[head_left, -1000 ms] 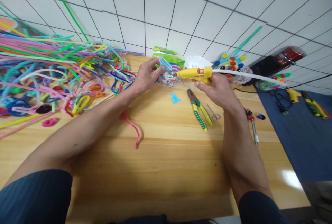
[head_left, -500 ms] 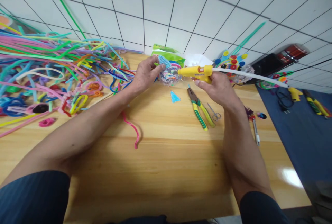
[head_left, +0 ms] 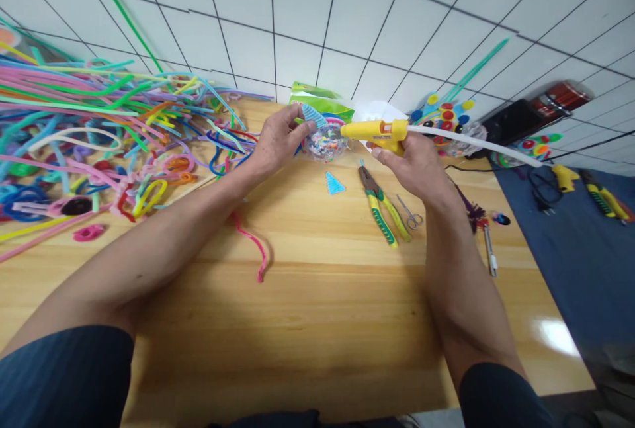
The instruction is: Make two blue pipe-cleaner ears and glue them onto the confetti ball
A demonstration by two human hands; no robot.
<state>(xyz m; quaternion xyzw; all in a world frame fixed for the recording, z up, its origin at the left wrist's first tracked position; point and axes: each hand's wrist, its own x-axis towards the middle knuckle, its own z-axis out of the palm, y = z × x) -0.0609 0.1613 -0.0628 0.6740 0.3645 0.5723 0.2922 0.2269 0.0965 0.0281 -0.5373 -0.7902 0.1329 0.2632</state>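
Between the thumb and fingers of my left hand (head_left: 284, 139) is a light-blue ribbed piece (head_left: 312, 116), made of what looks like pipe cleaners. It sits at the upper left of a clear round container (head_left: 325, 145) with colourful bits inside. My right hand (head_left: 415, 162) grips a yellow glue gun (head_left: 372, 130), a long white glue stick (head_left: 476, 143) running out of its back. The gun's nozzle points left at the container's right side; whether it touches I cannot tell. A second light-blue piece (head_left: 335, 183), a trapezoid, lies on the table just below the container.
Pliers (head_left: 380, 206) and small scissors (head_left: 411, 215) lie near my right forearm, with a white-handled cutter (head_left: 490, 253) farther right. A tangled heap of pipe cleaners (head_left: 114, 124) covers the left side. Behind stand a green packet (head_left: 322, 101) and a button-covered craft piece (head_left: 443, 117).
The glue gun and my right hand have shifted very slightly, the nozzle a touch higher by the container. My left hand keeps its hold on the blue piece.
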